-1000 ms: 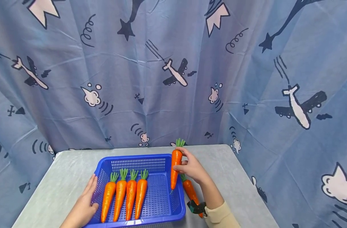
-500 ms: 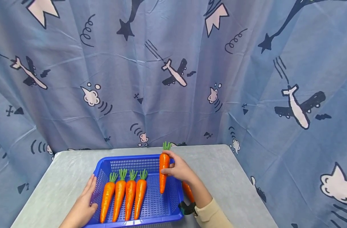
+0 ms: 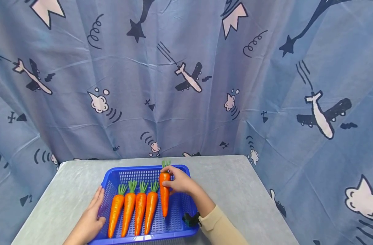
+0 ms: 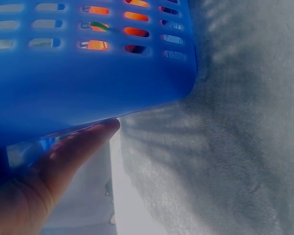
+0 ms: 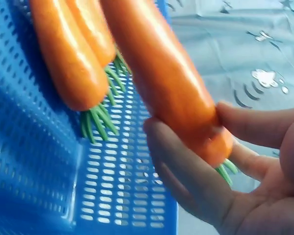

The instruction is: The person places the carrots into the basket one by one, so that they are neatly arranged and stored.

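A blue plastic basket with slotted walls stands on the table. Side by side on its left half lie several orange carrots with green tops. Over the basket, just right of that row, my right hand pinches another carrot near its leafy end, tip pointing down toward me. The right wrist view has this carrot between thumb and fingers, its lower end out of frame. My left hand rests along the basket's left side with straight fingers. In the left wrist view one finger touches the basket's edge.
The light grey table extends on both sides of the basket. Behind and beside it hangs a blue curtain printed with planes. A dark band is on my right wrist, over the basket's right rim.
My right hand has carried the carrot left and lower, from the basket's right rim to near the row. The carrot on the table at right is now hidden behind my arm. My left hand stays put.
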The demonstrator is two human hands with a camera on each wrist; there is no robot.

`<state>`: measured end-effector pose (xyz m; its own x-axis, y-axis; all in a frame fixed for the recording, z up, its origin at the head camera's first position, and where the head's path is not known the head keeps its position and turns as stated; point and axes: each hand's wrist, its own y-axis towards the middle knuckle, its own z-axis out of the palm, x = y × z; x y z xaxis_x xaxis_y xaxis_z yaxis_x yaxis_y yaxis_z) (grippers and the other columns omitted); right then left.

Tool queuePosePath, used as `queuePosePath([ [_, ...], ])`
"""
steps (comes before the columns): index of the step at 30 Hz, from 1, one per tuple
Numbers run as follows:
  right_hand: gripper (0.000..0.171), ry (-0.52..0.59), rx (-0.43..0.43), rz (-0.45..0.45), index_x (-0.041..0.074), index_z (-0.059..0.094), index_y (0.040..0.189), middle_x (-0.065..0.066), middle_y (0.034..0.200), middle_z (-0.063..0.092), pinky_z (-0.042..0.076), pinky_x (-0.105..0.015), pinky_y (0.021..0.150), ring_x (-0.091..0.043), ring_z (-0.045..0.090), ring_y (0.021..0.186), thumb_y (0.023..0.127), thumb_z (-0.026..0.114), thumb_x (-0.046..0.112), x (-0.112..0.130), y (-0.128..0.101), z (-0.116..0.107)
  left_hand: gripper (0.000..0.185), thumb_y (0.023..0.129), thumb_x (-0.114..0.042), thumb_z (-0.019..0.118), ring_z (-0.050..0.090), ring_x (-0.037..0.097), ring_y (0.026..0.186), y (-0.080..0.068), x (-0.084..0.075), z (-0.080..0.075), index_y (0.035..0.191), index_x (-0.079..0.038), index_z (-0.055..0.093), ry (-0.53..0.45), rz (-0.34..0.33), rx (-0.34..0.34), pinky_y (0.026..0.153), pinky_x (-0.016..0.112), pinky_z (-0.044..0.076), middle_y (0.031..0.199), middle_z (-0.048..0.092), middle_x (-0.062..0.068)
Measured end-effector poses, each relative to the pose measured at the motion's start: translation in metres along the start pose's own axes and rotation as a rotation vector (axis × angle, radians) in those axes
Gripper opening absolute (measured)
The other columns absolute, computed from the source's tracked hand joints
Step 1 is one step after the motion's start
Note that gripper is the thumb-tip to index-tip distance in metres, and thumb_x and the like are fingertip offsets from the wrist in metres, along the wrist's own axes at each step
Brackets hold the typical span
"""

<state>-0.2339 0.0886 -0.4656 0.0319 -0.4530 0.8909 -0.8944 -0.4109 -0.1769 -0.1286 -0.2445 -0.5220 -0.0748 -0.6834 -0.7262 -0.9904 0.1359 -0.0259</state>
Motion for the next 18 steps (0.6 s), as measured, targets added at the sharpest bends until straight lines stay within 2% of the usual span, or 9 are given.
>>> queuePosePath([
  [4, 0.036, -0.049, 0.054, 0.065, 0.011, 0.061, 0.123, -0.015, 0.111, 0.059, 0.062, -0.052, 0.062, -0.028, 0.068, 0.081, 0.09, 0.071, 0.002, 0.002, 0.005, 0.011, 0.098, 0.076, 0.011, 0.061, 0.016, 0.059, 0.146, 0.0, 0.001, 0.0, 0.16, 0.004, 0.009, -0.007, 0.007, -0.003, 0.11, 0.071, 0.02, 0.169, 0.0, 0.022],
  [7, 0.035, -0.038, 0.063, 0.104, 0.011, 0.062, 0.121, -0.014, 0.106, 0.059, 0.062, -0.055, 0.065, -0.028, 0.067, 0.081, 0.089, 0.071, 0.0, 0.002, 0.008, 0.018, 0.098, 0.077, 0.012, 0.061, 0.015, 0.058, 0.146, 0.0, 0.002, 0.0, 0.16, 0.004, 0.01, -0.015, 0.013, -0.01, 0.11, 0.071, 0.02, 0.169, 0.0, 0.022],
  [14, 0.035, -0.051, 0.066, 0.164, 0.008, 0.061, 0.117, -0.014, 0.103, 0.059, 0.061, -0.058, 0.067, -0.029, 0.067, 0.079, 0.086, 0.073, -0.004, -0.004, 0.01, 0.027, 0.098, 0.076, 0.01, 0.061, 0.018, 0.057, 0.146, 0.0, 0.001, 0.0, 0.16, 0.003, 0.011, 0.008, 0.022, -0.013, 0.111, 0.069, 0.02, 0.169, 0.001, 0.022],
  [18, 0.036, -0.065, 0.1, 0.211, 0.007, 0.06, 0.118, -0.015, 0.101, 0.059, 0.061, -0.058, 0.068, -0.029, 0.067, 0.076, 0.086, 0.072, -0.005, -0.01, 0.012, 0.032, 0.098, 0.075, 0.011, 0.062, 0.019, 0.058, 0.145, 0.0, 0.0, 0.0, 0.159, 0.004, 0.012, 0.016, 0.019, -0.015, 0.111, 0.07, 0.021, 0.168, 0.002, 0.023],
])
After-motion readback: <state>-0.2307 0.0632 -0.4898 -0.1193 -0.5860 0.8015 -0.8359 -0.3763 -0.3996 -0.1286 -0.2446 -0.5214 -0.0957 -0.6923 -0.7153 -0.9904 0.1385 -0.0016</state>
